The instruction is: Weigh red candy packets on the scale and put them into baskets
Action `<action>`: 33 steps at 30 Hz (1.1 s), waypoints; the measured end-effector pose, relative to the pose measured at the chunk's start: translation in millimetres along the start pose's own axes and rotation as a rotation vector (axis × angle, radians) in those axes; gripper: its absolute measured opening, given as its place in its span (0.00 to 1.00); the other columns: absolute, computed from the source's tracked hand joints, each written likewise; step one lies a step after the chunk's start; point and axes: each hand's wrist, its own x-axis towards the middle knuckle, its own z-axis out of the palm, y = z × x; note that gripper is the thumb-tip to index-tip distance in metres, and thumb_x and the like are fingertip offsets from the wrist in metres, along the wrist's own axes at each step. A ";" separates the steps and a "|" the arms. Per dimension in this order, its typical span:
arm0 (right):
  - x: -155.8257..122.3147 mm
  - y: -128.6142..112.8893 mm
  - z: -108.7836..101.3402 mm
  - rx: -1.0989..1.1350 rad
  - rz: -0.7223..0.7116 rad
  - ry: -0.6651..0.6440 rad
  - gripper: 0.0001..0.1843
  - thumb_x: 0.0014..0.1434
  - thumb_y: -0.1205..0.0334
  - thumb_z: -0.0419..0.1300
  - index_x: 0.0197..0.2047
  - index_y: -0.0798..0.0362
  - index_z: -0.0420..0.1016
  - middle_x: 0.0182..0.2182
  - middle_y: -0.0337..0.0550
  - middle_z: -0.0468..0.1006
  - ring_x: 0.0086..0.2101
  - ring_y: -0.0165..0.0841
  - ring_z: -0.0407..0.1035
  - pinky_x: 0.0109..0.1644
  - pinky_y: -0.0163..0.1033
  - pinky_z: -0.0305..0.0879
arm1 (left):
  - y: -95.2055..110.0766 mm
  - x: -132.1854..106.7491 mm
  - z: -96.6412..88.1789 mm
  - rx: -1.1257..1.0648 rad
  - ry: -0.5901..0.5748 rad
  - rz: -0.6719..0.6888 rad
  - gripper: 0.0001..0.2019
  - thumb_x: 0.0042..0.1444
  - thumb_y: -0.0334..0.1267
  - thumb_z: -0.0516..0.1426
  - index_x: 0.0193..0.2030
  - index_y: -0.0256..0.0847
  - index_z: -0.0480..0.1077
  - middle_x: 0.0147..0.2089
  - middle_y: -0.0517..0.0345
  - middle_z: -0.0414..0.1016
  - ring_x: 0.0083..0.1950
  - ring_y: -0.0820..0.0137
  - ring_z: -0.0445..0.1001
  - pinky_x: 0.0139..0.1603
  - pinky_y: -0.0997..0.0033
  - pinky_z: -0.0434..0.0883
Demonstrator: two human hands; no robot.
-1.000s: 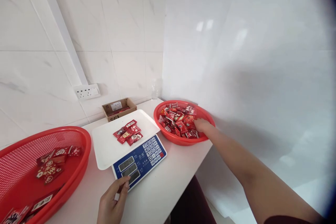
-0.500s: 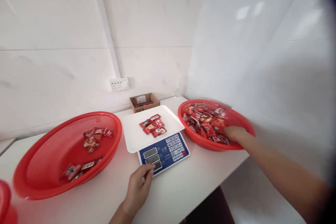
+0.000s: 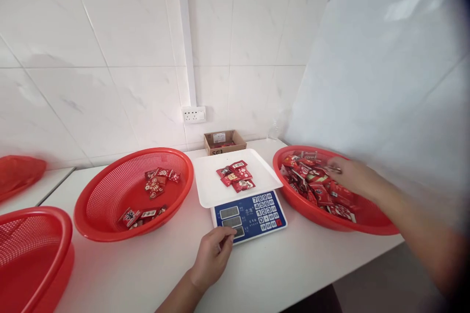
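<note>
My left hand (image 3: 216, 254) rests at the front edge of the digital scale (image 3: 249, 217), its fingers curled in a pinch beside the lowest display. Whatever its fingertips may hold is hidden. On the scale's white tray (image 3: 209, 190) lies a small pile of red wrapped packets (image 3: 237, 176). My right hand (image 3: 348, 173) is over the right red basket (image 3: 312, 217), above a heap of red packets (image 3: 319, 190). Its fingers are drawn together, with a small shiny bit at the tips that I cannot identify.
A red mesh basket (image 3: 91, 205) with a few packets stands left of the scale. Another red basket (image 3: 55, 259) is at the lower left. Behind the scale sits an open cardboard box (image 3: 225, 146) against the tiled wall. A power socket (image 3: 194, 114) is above it.
The view has swung left, bringing more of the left baskets into sight. My right hand has risen from among the packets toward the basket's back. My left hand stays at the scale.
</note>
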 end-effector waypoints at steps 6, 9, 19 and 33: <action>-24.3 -162.8 30.3 0.200 -0.241 -0.152 0.10 0.55 0.62 0.55 0.40 0.47 0.72 0.41 0.40 0.77 0.42 0.38 0.71 0.46 0.42 0.66 | -0.9 -1.3 -0.6 0.016 -0.013 0.004 0.11 0.60 0.36 0.51 0.39 0.39 0.74 0.32 0.54 0.77 0.29 0.72 0.72 0.30 0.76 0.70; -21.8 -204.8 60.3 0.241 -0.321 -0.170 0.10 0.54 0.64 0.56 0.41 0.49 0.73 0.42 0.40 0.77 0.42 0.36 0.70 0.48 0.42 0.66 | -1.6 -0.8 -1.7 0.034 -0.003 0.011 0.10 0.59 0.35 0.51 0.38 0.39 0.74 0.31 0.55 0.77 0.29 0.72 0.72 0.30 0.76 0.69; -55.6 -162.7 63.0 0.105 -0.346 0.057 0.18 0.58 0.55 0.51 0.48 0.50 0.72 0.51 0.47 0.73 0.52 0.41 0.65 0.57 0.50 0.61 | 0.1 -1.4 -0.6 0.054 -0.015 0.024 0.10 0.59 0.32 0.51 0.39 0.39 0.73 0.31 0.55 0.77 0.29 0.72 0.73 0.30 0.77 0.70; -126.3 -72.6 70.7 -0.325 -0.191 0.243 0.26 0.63 0.52 0.39 0.48 0.53 0.75 0.30 0.49 0.79 0.26 0.41 0.71 0.29 0.45 0.67 | 18.8 5.9 -15.0 0.265 0.101 0.262 0.10 0.60 0.28 0.51 0.43 0.41 0.71 0.32 0.55 0.75 0.32 0.72 0.73 0.32 0.75 0.70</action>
